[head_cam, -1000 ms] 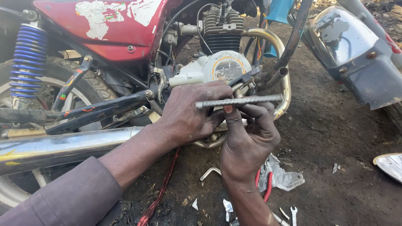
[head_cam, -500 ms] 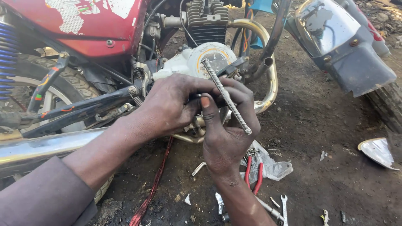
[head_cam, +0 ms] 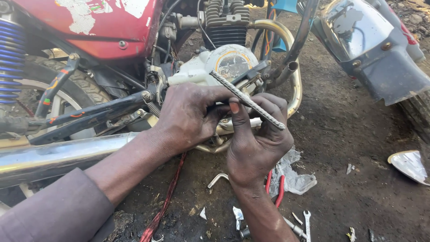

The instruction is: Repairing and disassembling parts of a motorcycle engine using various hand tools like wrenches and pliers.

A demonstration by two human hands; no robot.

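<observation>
Rod [head_cam: 247,99], ribbed grey steel, is lying slantwise across my two hands in front of the motorcycle's pale engine cover [head_cam: 224,66], its upper end near the round cover plate and its lower end jutting free past my knuckles. I am pinching it in my right hand [head_cam: 256,143], thumb up against its middle and fingers [head_cam: 268,107] curled round from behind, closed on it. My left hand [head_cam: 190,114] is reaching in beside it, fingers bent toward the rod's upper half, though I cannot tell whether they are gripping the rod or something on the engine behind.

I am judging this to be the lining-up stage, the rod being turned and aimed at a spot low on the engine side; the next move is calling for a steady point of contact and a firm hold, since the rod is thin and could slip.

Whatever the rod is meant to meet is sitting hidden behind my hands. The red tank [head_cam: 89,27], blue spring [head_cam: 11,54] and chrome exhaust [head_cam: 53,157] are running out of frame. On the dirt ground [head_cam: 349,134], a small spanner [head_cam: 307,222], red-handled pliers [head_cam: 278,190] and crumpled plastic [head_cam: 295,177] are lying partly covered by my wrist.
</observation>
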